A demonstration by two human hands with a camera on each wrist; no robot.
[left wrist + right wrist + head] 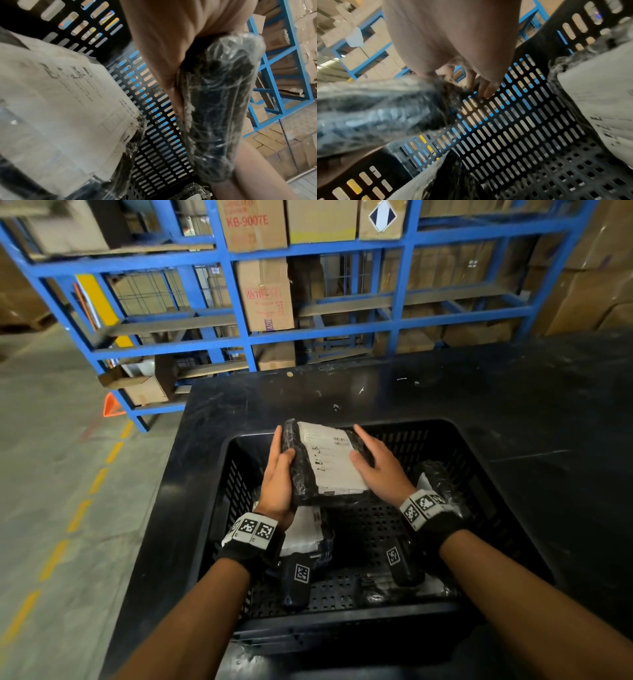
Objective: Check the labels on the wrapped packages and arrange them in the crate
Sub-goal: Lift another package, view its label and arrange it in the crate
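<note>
We hold the package (322, 463) between our left hand (279, 474) and right hand (380, 467), fingers curled round its sides. Its long side points up the frame, above the crate (479, 460) floor.

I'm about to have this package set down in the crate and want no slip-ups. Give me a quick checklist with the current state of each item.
1. Both hands on the package: ok, left hand and right hand hold its sides.
2. Label facing up: ok.
3. Label text readable: cannot tell, blurred.
4. Bare crate floor below: ok, middle is free.
5. Other packages lying clear of that spot: ok, at the sides.
</note>
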